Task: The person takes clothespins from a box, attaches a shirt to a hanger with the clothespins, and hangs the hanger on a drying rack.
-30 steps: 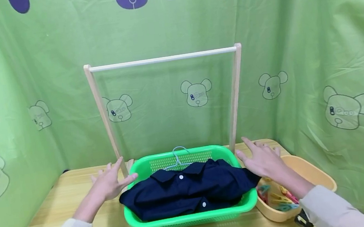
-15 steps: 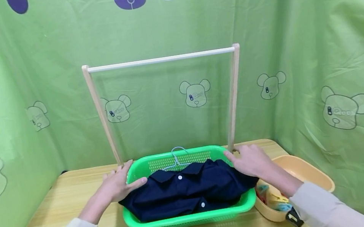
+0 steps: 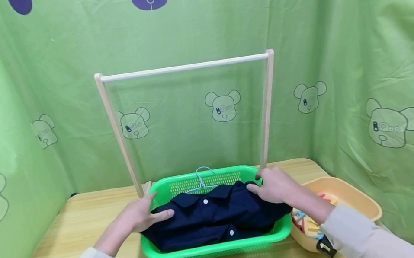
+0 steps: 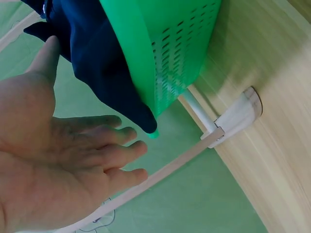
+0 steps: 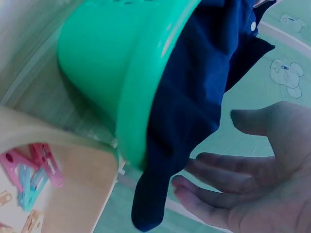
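A dark navy shirt (image 3: pixel 211 220) with white buttons lies on a green plastic basket (image 3: pixel 219 249), its sleeves draped over both ends. The hook of a pale wire hanger (image 3: pixel 201 181) sticks up behind the collar. At the shirt's left shoulder area is my left hand (image 3: pixel 139 214), thumb extended over the cloth; its fingers look loosely bent and hold nothing in the left wrist view. My right hand (image 3: pixel 275 186) is over the opposite shoulder, thumb towards the collar. In the right wrist view its relaxed fingers are beside the sleeve; whether they touch it I cannot tell.
A rack with wooden posts and a white bar (image 3: pixel 183 67) stands behind the basket. An orange tub (image 3: pixel 357 198) with several coloured clothes pegs (image 5: pixel 36 174) is at the right, partly under my right forearm. Green printed curtain surrounds the wooden table (image 3: pixel 85 215).
Both hands have come down and inward from beside the basket's ends to the two sides of the shirt. The shirt's left end has shifted slightly inward. Basket and rack stay put.
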A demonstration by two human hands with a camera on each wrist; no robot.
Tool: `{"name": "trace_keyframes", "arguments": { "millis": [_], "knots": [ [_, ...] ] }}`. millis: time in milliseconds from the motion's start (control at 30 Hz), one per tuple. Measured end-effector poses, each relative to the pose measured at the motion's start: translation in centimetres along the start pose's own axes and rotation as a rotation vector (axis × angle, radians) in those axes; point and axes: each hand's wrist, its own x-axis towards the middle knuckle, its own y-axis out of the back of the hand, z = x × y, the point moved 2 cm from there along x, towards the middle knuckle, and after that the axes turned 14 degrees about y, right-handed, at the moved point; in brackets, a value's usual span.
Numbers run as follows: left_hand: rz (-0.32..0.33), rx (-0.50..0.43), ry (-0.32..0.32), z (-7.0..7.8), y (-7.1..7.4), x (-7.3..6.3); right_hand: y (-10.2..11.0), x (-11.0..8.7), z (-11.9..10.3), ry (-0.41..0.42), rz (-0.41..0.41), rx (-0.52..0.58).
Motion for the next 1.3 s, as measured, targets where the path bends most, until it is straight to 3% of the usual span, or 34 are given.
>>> {"name": "trace_keyframes", "arguments": {
  "millis": [200,333,667,1300],
  "knots": [
    [-0.026,0.021,-0.003,0.4,-0.2,0.0,-0.4,-0.1,-0.3,-0.032,-0.145,0.045],
    [-0.025,0.056,-0.013,0.6,-0.2,0.0,-0.3,-0.1,-0.5,-0.040,-0.194,0.071],
    [0.015,0.104,-0.048,0.7,-0.4,0.1,-0.3,-0.3,-0.9,-0.063,-0.218,0.118],
    [0.026,0.098,-0.037,1.3,-0.9,0.1,-0.6,0.0,-0.6,-0.091,-0.252,0.100]
  ]
}}
